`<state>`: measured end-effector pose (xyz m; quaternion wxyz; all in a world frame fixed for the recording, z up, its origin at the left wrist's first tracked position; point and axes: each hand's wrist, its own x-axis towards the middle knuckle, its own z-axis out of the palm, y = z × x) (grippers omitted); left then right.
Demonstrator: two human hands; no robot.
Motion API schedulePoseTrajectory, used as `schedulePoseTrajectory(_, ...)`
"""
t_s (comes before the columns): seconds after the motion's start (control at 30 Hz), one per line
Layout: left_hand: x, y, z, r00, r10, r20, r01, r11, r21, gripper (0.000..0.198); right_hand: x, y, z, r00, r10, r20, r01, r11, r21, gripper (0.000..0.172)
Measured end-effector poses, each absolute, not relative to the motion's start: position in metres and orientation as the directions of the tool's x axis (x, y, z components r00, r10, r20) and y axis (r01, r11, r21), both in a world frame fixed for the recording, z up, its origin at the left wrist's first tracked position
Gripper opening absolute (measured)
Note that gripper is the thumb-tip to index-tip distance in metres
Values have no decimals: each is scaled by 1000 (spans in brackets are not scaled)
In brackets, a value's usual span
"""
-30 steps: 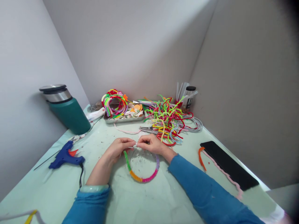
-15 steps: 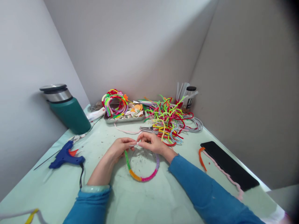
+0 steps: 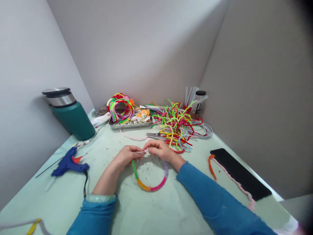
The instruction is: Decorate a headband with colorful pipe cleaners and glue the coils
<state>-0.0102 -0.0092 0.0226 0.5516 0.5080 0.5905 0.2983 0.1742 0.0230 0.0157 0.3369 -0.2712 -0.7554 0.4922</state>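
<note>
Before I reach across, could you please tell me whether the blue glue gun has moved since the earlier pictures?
No; the blue glue gun shows no visible shift in any direction against the teal bottle.

"How did the pipe-cleaner hoop look?"

"Round and fuzzy, banded green at left, orange then magenta along the near arc, lavender at right."

"And its far side?"

"A thin white strip showed there, pinched by the left hand and the right hand; they hid whether the ring closed."

"Where was it?"

"Over the middle of the counter; whether its near arc touched down, I couldn't tell."
</note>
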Motion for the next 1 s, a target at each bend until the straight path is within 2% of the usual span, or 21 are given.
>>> schedulePoseTrajectory(0.17, -9, -9, 23, 100, 921, -377, 292, 335, 896, 45, 172, 26, 11, -646, 713, 273, 63, 406, -912, 17)
schedulePoseTrajectory(0.53, -13, -12, 30, 151, 929, -337, 350, 269, 897, 41, 171, 27, 9, -564, 762, 317, 148, 471, -869, 19)
schedulePoseTrajectory(0.87, -19, -7, 19, 177, 965, -195, 461, 94, 883, 37, 169, 35, 2, -506, 787, 352, 207, 507, -836, 17)
schedulePoseTrajectory(0.93, -18, -6, 19, 169, 981, -95, 504, -3, 864, 31, 169, 37, -1, -496, 792, 357, 220, 512, -830, 17)
schedulePoseTrajectory(1.0, -17, -6, 19, 183, 982, 36, 590, -139, 796, 24, 169, 39, -4, -496, 793, 354, 238, 516, -823, 16)
